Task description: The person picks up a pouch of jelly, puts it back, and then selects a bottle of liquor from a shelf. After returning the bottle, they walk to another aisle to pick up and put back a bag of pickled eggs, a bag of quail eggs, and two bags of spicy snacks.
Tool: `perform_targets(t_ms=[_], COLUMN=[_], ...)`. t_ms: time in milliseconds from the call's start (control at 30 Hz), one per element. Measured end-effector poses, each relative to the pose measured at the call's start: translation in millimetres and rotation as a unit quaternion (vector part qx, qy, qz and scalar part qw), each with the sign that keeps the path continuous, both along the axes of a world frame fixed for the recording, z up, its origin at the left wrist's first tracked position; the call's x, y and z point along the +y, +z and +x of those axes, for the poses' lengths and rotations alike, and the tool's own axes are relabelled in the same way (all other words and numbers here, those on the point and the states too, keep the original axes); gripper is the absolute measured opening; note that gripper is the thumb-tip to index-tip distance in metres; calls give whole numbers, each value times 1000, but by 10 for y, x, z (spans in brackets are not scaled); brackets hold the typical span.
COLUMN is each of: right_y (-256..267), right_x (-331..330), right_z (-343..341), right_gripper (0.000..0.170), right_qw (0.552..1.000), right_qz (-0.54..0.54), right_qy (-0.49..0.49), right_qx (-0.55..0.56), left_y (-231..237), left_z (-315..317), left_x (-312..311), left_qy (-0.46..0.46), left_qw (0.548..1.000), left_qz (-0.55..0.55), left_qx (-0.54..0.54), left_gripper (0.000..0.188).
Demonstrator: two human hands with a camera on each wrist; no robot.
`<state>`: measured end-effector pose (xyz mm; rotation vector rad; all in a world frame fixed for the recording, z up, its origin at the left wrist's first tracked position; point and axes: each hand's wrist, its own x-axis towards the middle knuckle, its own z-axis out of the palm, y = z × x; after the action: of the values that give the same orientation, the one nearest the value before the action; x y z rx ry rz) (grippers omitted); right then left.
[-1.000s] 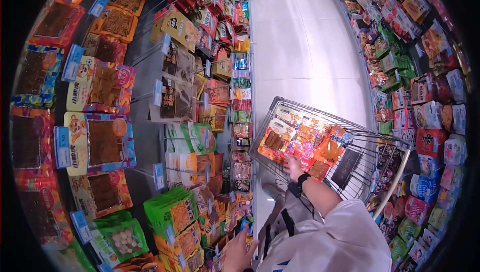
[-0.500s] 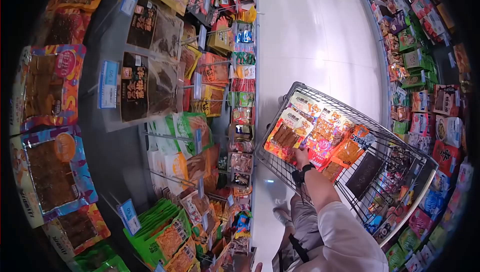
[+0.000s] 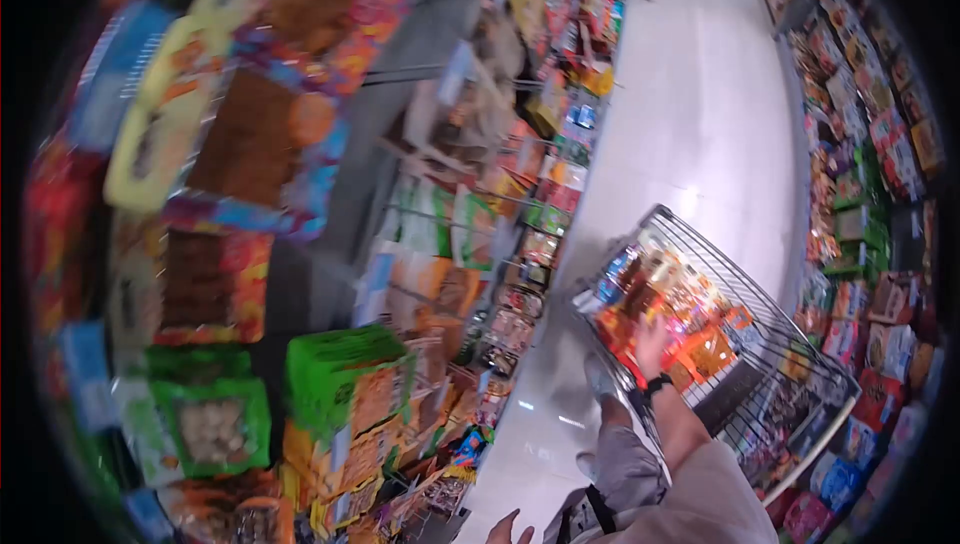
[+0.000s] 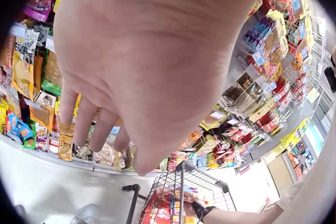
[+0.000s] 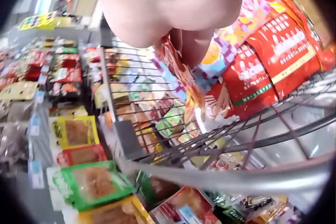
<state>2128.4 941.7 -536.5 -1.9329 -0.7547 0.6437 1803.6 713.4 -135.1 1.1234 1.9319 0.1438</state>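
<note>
My right hand (image 3: 652, 342) is down in the shopping cart (image 3: 752, 289), over several colourful snack packets. In the right wrist view, its curled fingers (image 5: 195, 45) pinch a crumpled, shiny red-and-orange snack packet (image 5: 184, 77). Red packets (image 5: 278, 50) lie beside it, and an orange packet (image 3: 708, 352) shows nearer the cart's handle. At the lower edge of the head view is my left hand (image 3: 510, 529), away from the cart. The left wrist view shows the left hand (image 4: 142, 71) with loosely extended fingers, holding nothing, in front of the snack shelves.
Hanging snack packets (image 3: 250, 139) fill the rack on the left, with green bags (image 3: 345, 369) lower down. Another stocked shelf (image 3: 870, 194) lines the right side. Pale aisle floor (image 3: 690, 94) runs between them, and a shoe (image 3: 600, 376) stands beside the cart.
The head view has swung, putting the cart lower and farther right. The packets under my right hand have shifted, with blue showing at the cart's far-left end. My left hand shows more than half a second ago.
</note>
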Motion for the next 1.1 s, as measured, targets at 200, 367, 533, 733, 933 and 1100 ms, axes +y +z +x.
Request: perform_targets(t_ms=[200, 367, 533, 733, 933, 1100], right_y=[2494, 3624, 4112, 4606, 4764, 4921], right_x=[-610, -1692, -2897, -3786, -4180, -4331], right_z=[-416, -1041, -1562, -1814, -1821, -1724], right_gripper=[24, 20, 13, 11, 18, 27], right_qw=[985, 912, 767, 659, 649, 683], right_qz=[53, 108, 85, -17, 2, -25], right_qy=[157, 346, 495, 612, 635, 608], right_qx=[-37, 191, 400, 437, 418, 404], left_y=[-21, -130, -247, 796, 802, 932], left_z=[-110, 65, -817, -376, -307, -215], left_x=[-813, -1721, -2581, -3199, -3574, -3684], left_qy=[-14, 33, 201, 389, 402, 423], left_qw=[989, 972, 892, 657, 633, 631], left_qz=[141, 233, 262, 267, 311, 334], left_qx=[47, 8, -310, -588, -584, -558], left_gripper=[51, 48, 77, 68, 47, 42])
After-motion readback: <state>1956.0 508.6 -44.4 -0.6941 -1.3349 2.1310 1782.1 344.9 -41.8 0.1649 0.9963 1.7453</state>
